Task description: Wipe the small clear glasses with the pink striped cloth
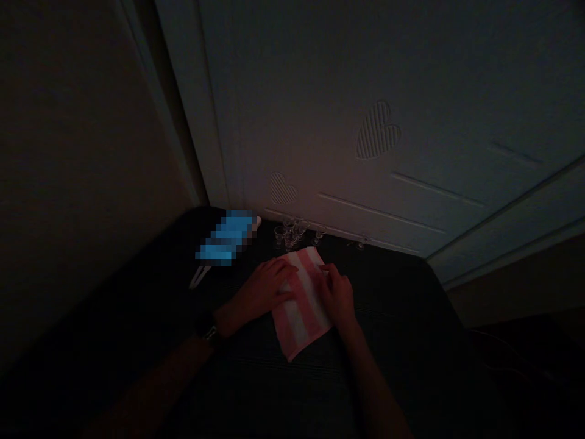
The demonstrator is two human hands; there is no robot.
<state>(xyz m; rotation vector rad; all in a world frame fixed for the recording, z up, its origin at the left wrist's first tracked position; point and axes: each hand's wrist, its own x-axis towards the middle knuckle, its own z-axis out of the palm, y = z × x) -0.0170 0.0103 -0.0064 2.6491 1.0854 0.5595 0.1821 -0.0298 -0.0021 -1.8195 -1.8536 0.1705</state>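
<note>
A pink-and-white striped cloth (301, 308) lies spread on the dark table between my hands. My left hand (269, 280) rests on its left side with the fingers stretched out and apart. At the right edge, my right hand (338, 292) has its fingers curled in and seems to pinch the cloth; the dim light hides the exact grip. Just beyond the cloth's far edge stands a cluster of several small stemmed glasses (291, 233). Another small glass (319, 235) stands apart to their right.
At the back left lies a device with a blurred, glowing blue screen (228, 238) and a pale strap (199, 276). Farther right is one more small glass (362, 242). A pale panel with raised hearts (378, 131) rises behind the dark table (393, 317).
</note>
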